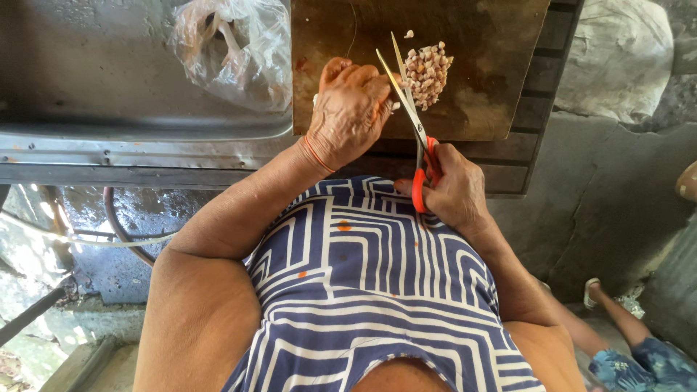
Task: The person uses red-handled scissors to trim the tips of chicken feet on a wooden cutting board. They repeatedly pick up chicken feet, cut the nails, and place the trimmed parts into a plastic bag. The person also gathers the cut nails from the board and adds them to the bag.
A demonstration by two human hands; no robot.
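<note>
My right hand [454, 190] was wrapped round the orange handles of the scissors [410, 116], fingers through the loops, held just in front of my chest. Blades were parted in a narrow V, tips pointing away from me and a bit to my left, ending right at the near edge of the pile of small cut pieces [427, 72]. So the scissors' long axis ran from my R hand up toward the pile, nearly straight out, leaning slightly left.

My left hand [351, 107] was curled shut, knuckles up, w/ fingertips tucked against the blades about midway along them. It looked like I was pinching sth small btwn the fingers right at the blades, but the fingers hid it, so can't say what it was. L hand was touching or just beside the blade; R hand was well back on the handles. The two hands were apart, joined only by the scissors.

The pile sat on the dark wooden cutting board [494, 87], just past the blade tips and a little to the right of my L hand. L hand was clearly nearer the pile than R.

A clear plastic bag [236, 51] w/ sth pale in it lay on the metal tray [109, 109] to the left of the board, near my L hand but not touching. Another person's foot [592, 290] showed down at the lower right.
</note>
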